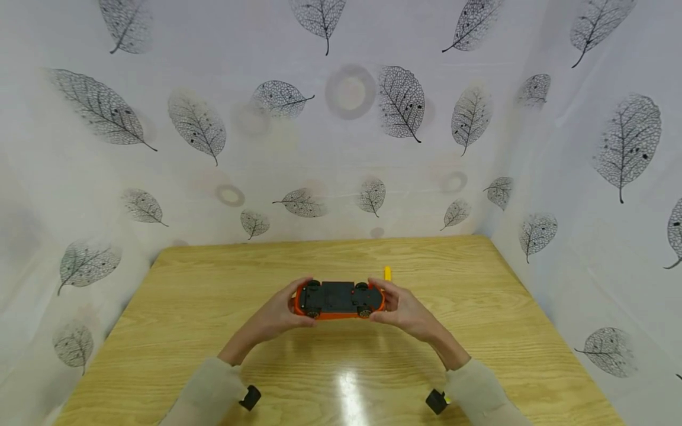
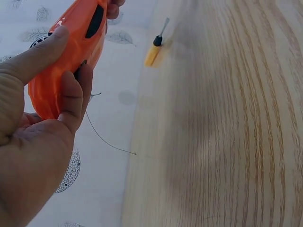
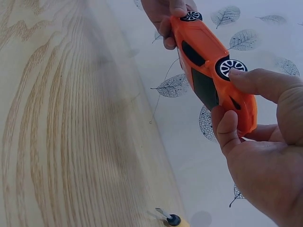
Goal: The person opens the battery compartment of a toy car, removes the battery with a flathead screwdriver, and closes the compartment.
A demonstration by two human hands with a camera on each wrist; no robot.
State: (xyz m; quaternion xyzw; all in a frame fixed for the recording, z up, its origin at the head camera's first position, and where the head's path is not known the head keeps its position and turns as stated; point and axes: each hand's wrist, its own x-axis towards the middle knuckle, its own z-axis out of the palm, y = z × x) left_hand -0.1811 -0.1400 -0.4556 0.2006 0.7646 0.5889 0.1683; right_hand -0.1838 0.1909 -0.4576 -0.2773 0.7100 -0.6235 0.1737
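An orange toy car (image 1: 337, 297) is held above the table, its black underside and wheels turned to the head view. My left hand (image 1: 279, 309) grips its left end with the thumb along the near side. Around the right end curl the fingers and thumb of my right hand (image 1: 407, 310). In the right wrist view, the thumb of the right hand (image 3: 270, 137) lies against a silver-spoked wheel (image 3: 230, 68). A thin wire (image 2: 106, 141) hangs beside the car. Behind the car lies a screwdriver (image 2: 154, 53) with a yellow handle.
The wooden table (image 1: 202, 331) has a pale grain and a light reflection near its front. A white cloth with leaf prints (image 1: 346, 148) hangs behind and along both sides. Black devices (image 1: 250, 397) sit at the wrists.
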